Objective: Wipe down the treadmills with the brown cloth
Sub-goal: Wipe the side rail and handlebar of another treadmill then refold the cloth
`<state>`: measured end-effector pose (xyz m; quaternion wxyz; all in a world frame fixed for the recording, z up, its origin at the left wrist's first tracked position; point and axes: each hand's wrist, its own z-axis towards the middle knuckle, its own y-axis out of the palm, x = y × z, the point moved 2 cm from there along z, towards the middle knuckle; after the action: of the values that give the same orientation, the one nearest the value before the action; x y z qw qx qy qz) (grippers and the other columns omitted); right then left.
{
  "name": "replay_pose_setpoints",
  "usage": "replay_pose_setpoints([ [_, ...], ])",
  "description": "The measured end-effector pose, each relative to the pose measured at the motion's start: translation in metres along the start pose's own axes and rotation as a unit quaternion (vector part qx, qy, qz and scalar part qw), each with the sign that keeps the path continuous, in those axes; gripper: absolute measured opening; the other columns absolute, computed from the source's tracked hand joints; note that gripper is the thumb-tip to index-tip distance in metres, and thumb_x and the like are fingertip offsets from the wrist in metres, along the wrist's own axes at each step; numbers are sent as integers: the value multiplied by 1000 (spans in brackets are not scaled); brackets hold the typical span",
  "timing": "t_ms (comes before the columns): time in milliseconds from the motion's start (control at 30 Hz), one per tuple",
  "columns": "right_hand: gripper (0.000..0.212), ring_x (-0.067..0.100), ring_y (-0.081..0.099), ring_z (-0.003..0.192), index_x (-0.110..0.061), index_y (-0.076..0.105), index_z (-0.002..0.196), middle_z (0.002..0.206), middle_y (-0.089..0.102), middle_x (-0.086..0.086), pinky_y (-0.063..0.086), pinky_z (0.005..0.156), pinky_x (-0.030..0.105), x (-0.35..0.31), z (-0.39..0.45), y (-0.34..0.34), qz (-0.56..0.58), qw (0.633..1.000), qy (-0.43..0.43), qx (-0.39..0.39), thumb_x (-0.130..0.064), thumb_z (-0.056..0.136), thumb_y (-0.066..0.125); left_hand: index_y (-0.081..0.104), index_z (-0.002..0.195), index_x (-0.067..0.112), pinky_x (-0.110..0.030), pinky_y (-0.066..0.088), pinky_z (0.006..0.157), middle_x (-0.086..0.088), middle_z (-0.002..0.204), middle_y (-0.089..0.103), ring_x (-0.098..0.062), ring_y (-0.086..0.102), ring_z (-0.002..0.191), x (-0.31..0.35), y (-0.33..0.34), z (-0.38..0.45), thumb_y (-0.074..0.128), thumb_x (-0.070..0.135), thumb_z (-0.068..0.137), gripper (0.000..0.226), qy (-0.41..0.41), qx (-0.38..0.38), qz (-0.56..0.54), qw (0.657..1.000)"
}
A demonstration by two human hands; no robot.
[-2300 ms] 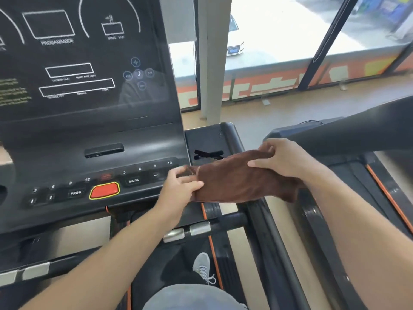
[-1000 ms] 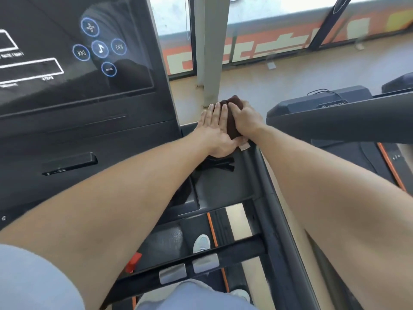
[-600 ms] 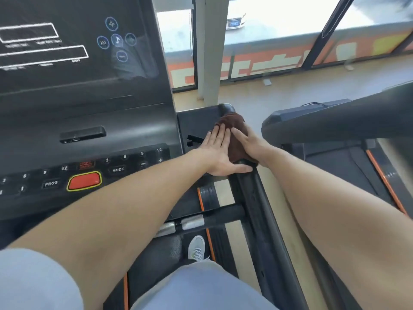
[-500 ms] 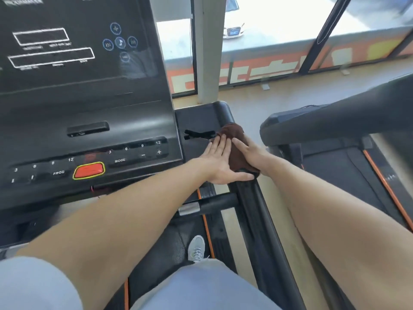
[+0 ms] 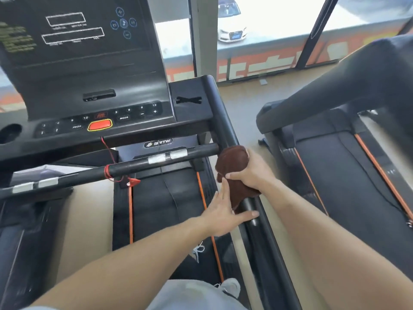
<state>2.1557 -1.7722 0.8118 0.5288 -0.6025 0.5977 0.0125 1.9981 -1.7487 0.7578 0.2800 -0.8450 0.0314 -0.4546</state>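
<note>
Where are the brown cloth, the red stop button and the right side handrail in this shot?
brown cloth [image 5: 232, 158]: head view, upper bunched part above the gripping fingers.
red stop button [image 5: 100, 125]: head view, middle of its face on the console.
right side handrail [image 5: 220, 113]: head view, bare upper stretch above the cloth.

Premises: a gym. One treadmill [image 5: 169, 198] with console [image 5: 89, 74] stands near left, a second treadmill [image 5: 335, 164] just beside on the right. Far wall is glazed windows [image 5: 268, 23], a parked car [image 5: 232, 30] outside.

The brown cloth [image 5: 232, 163] looks soft, matt terry — the handrail [image 5: 220, 113] beneath it smooth semi-gloss black plastic; the console [image 5: 93, 72] is glossy, the treadmill belt [image 5: 165, 209] matt rubber.
</note>
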Motion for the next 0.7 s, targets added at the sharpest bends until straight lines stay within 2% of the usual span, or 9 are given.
replay_pose_setpoints([
  [100,111,34,57,126,-24,34,151,139,48,6,51,99,46,5,-18,6,-134,989,64,1,-58,61,90,-9,161,40,-45,27,123,19,165,24,-9,26,152,-8,15,-16,71,77,77,121,59,23,-52,997],
  [200,113,38,54,128,-30,17,158,145,43,8,48,104,51,8,-24,28,-110,989,90,27,-54,70,84,10,158,45,-49,38,115,22,148,50,-8,48,138,-14,18,-17,78,58,81,103,70,39,-106,991],
  [267,108,37,59,124,-29,14,159,146,45,6,50,103,50,9,-28,40,-103,987,89,79,-51,76,80,16,154,50,-46,45,109,23,136,60,-7,57,128,-16,17,-14,80,60,77,101,49,38,-128,990],
  [400,106,33,57,123,-16,12,160,146,45,11,56,92,50,-3,-15,56,-207,964,17,166,-49,84,77,20,152,51,-33,45,110,35,139,50,8,49,129,-23,0,0,86,64,66,108,46,15,-120,992],
  [467,108,38,51,130,-10,7,162,155,37,18,56,95,51,-12,-3,62,-278,943,-28,183,-45,86,77,19,154,49,-24,39,113,47,137,39,19,39,126,-27,-12,4,84,63,68,108,43,0,-108,993],
  [500,110,41,48,134,-7,6,162,159,32,21,55,98,51,-17,4,64,-309,932,-48,185,-43,87,77,17,156,47,-21,34,115,47,142,33,19,34,129,-30,-20,6,81,66,70,109,42,1,-98,994],
  [567,111,46,42,141,-7,5,163,163,25,24,49,106,54,-30,21,65,-349,916,-77,181,-40,87,78,22,160,39,-24,29,119,29,158,31,8,31,141,-38,-39,13,75,66,78,101,52,34,-58,996],
  [633,111,50,31,147,-9,3,164,167,17,23,41,113,57,-42,37,64,-364,912,-92,163,-34,86,79,44,153,24,-36,35,120,9,154,46,-7,40,141,-49,-61,22,74,43,88,74,96,133,6,986],
  [700,113,51,17,153,-12,-2,164,170,6,22,32,119,60,-51,50,64,-381,908,-106,137,-31,87,78,55,143,15,-43,37,117,1,145,55,-16,47,138,-53,-86,30,73,22,89,58,172,229,76,955],
])
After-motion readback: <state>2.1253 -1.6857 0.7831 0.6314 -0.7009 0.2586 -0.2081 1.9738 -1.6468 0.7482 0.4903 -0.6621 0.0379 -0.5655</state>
